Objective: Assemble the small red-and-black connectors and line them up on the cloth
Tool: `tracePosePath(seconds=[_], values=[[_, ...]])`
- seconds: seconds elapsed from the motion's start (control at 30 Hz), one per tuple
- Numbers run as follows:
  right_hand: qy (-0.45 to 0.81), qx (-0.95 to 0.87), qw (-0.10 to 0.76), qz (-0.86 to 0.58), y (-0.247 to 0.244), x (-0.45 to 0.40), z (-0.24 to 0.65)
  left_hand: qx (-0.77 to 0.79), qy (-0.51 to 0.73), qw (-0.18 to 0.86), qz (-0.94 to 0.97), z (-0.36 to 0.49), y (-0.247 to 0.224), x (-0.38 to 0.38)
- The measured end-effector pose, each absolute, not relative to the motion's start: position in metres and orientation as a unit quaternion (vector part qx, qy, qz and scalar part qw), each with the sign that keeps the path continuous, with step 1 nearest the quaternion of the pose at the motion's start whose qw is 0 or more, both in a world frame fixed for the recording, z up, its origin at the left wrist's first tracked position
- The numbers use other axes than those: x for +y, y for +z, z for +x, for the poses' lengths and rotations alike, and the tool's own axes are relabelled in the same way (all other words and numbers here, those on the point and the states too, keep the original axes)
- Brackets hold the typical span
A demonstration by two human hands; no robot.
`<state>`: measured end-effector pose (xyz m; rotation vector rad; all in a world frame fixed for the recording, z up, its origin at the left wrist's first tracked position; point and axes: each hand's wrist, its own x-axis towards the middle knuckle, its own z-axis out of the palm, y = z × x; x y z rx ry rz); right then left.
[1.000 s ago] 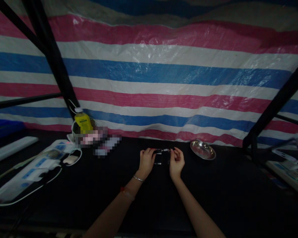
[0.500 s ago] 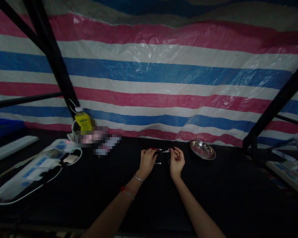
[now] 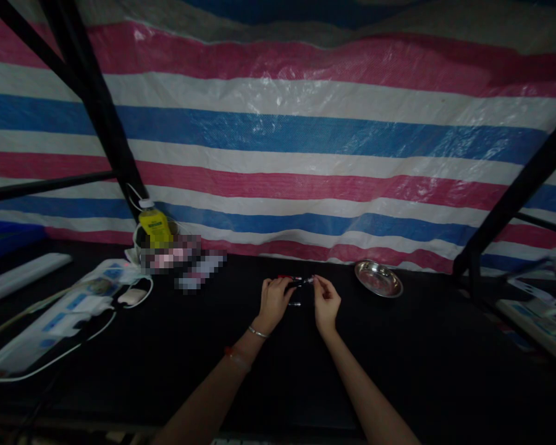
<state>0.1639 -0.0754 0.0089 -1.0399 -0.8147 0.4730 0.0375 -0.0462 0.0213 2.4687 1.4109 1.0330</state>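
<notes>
My left hand is closed around several slim pen-like items whose ends stick out toward the right. One of them is red; another is dark with a pale, silvery end. Thumb and fingertips of my right hand pinch at that pale end, so the dark pen-like item bridges both hands. Below it, a short silvery tip shows beside my left palm; whether the left hand holds it too is unclear. The dim light hides finer detail.
A shiny round metal dish sits right of my hands on the black table. To the left are a power strip with cables, a yellow bottle and blurred-out items. Striped sheeting hangs behind.
My right hand has shifted slightly left, and its fingers have drawn together on the pale end of the dark pen-like item. The left hand has hardly moved.
</notes>
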Motion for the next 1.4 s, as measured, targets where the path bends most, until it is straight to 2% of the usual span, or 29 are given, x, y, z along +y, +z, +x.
tracePosePath(seconds=[0.13, 0.67, 0.87, 1.4], values=[[0.214, -0.406, 0.749, -0.478, 0.005, -0.075, 0.164, 0.456, 0.343, 0.063, 0.819, 0.038, 0.019, -0.045], [0.035, -0.510, 0.694, -0.507, 0.013, -0.085, 0.166, 0.375, 0.340, 0.099, 0.857, 0.040, 0.019, -0.046], [0.040, -0.519, 0.680, -0.516, 0.011, -0.081, 0.172, 0.374, 0.344, 0.115, 0.853, 0.036, 0.018, -0.041], [0.138, -0.592, 0.569, -0.553, -0.015, -0.062, 0.192, 0.417, 0.358, 0.206, 0.810, 0.003, 0.016, -0.009]])
